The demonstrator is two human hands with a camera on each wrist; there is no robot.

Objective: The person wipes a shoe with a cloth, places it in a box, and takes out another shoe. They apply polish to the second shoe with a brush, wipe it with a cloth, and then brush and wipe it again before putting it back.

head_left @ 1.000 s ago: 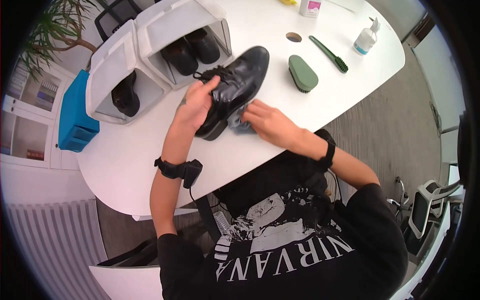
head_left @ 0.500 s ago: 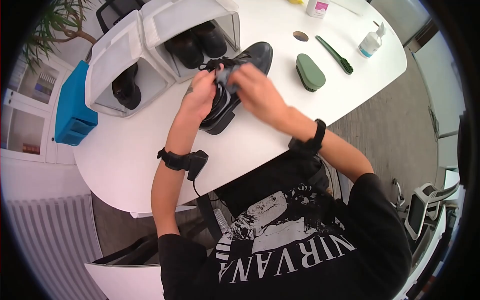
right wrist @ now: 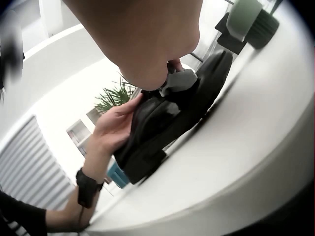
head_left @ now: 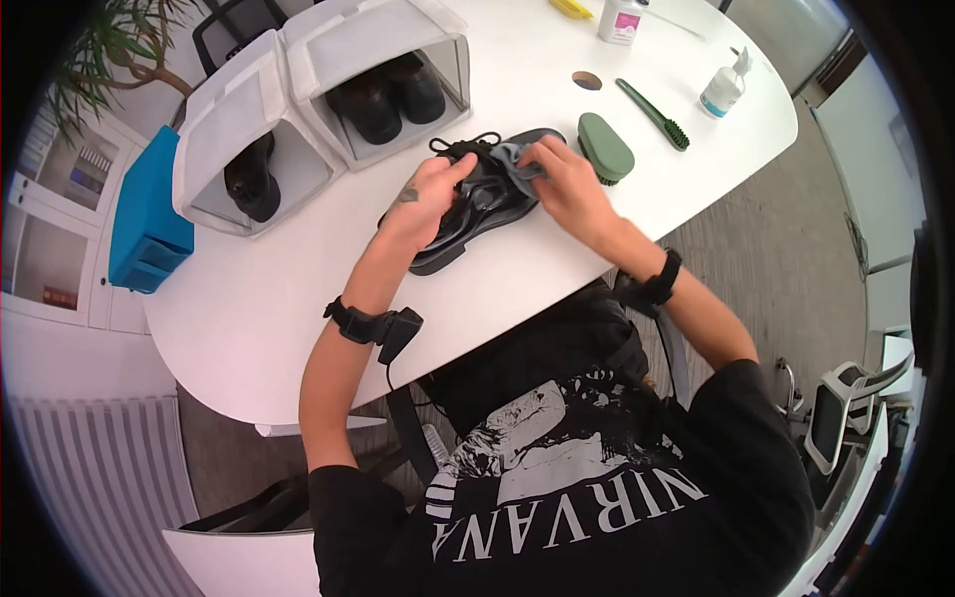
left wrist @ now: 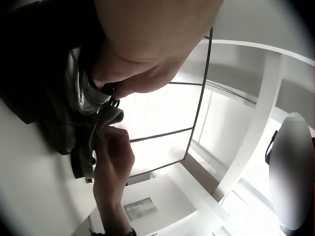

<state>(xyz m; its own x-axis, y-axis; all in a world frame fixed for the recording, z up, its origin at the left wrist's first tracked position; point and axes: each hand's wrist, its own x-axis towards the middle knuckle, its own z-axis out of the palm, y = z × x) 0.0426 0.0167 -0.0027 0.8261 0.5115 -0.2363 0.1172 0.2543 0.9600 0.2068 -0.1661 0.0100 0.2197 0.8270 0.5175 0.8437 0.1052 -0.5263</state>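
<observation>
A glossy black lace-up shoe (head_left: 476, 209) is tilted low over the white table, its toe pointing to the far right. My left hand (head_left: 426, 202) grips it at the ankle opening, thumb over the top near the laces. In the right wrist view the left hand (right wrist: 112, 129) holds the heel end of the shoe (right wrist: 160, 130). My right hand (head_left: 575, 189) pinches a crumpled grey-blue cloth (head_left: 517, 171) against the shoe's upper, just ahead of the laces. The cloth (right wrist: 180, 81) partly covers the upper in the right wrist view.
A green shoe brush (head_left: 605, 146) lies right beside the right hand. Beyond it are a slim green brush (head_left: 654, 113), a pump bottle (head_left: 723, 95) and a pink-labelled bottle (head_left: 621, 24). Two white shoe boxes (head_left: 214, 124) holding black shoes stand at left, by a teal box (head_left: 151, 219).
My right hand moved the cloth from low along the shoe's side, over the laces, then forward toward the toe. The shoe's toe has swung down and rightward; the left hand keeps its grip.
</observation>
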